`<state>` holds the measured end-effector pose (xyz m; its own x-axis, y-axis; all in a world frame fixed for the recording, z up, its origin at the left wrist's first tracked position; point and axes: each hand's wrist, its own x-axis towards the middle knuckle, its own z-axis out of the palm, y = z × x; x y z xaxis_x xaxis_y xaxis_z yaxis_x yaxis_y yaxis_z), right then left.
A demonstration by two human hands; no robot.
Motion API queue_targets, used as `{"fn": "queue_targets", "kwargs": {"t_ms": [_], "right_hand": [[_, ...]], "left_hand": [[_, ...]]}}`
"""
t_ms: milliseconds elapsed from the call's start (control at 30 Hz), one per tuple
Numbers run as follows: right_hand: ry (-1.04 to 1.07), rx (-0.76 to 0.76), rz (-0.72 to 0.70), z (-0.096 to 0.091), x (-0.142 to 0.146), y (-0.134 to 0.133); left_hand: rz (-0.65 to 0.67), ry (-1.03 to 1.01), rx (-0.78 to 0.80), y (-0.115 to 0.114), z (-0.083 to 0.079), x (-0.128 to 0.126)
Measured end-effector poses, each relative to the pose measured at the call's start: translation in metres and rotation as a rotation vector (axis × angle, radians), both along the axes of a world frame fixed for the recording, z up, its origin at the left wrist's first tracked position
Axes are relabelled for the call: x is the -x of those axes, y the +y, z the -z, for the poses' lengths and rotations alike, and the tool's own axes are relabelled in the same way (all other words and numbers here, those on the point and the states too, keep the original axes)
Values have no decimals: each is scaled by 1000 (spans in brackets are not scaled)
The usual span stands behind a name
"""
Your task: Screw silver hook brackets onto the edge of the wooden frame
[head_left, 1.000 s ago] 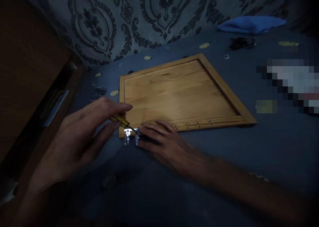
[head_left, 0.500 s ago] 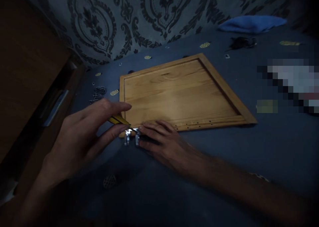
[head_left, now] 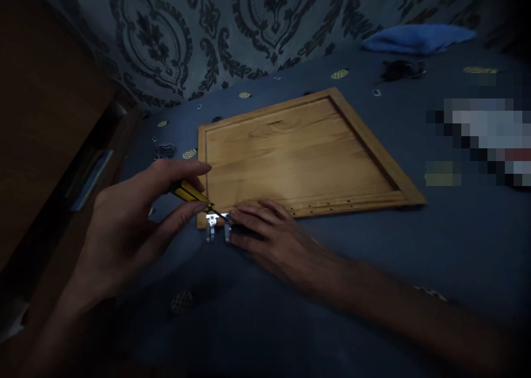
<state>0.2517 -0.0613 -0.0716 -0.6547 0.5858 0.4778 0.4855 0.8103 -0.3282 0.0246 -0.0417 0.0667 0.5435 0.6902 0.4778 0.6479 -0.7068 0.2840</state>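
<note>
Between the thumb and fingers of my left hand (head_left: 128, 228) is a yellow-and-black screwdriver (head_left: 191, 194). Its shaft slants down to the right, and the tip meets a shiny metal hinge (head_left: 212, 221) at the near left corner of a framed wooden panel (head_left: 269, 156). A second metal hinge piece (head_left: 227, 233) sits just right of the first. My right hand (head_left: 276, 237) lies over the panel's near edge with fingers stretched out, the fingertips against the second piece. Small dark holes run along the near edge to the right of that hand.
The panel lies on a dark blue patterned cloth (head_left: 373, 278). Small metal pieces (head_left: 165, 150) lie beyond my left hand. A blue cloth (head_left: 418, 38) and a dark object (head_left: 402, 70) lie at the back right. Wooden furniture (head_left: 50, 101) stands on the left.
My left hand has shifted slightly up and left, its fingers now looser and further back on the screwdriver handle. The tip stays at the hinge. My right hand stays put.
</note>
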Motion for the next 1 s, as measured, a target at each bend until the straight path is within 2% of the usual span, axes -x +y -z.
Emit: {"fn": "queue_targets", "kwargs": {"t_ms": [267,400,500,733,867,1000], "right_hand": [[-24,9,12,-4,0,-1],[-18,12,9,-5,0,-1],[-19,24,-2,-7,0,-1],[-43,20,8,-8,0,-2],[-52,6,13,-6,0,-2],[-72,6,26,-6,2,-3]], "left_hand": [[26,-71,110,-1,1,-3],[34,-86,48,-4,5,-9],[-11,-82,4,-4,5,-10],[80,-82,93,-1,-2,0],[93,-17,94,-1,-2,-2],[86,-55,53,-2,0,-8]]}}
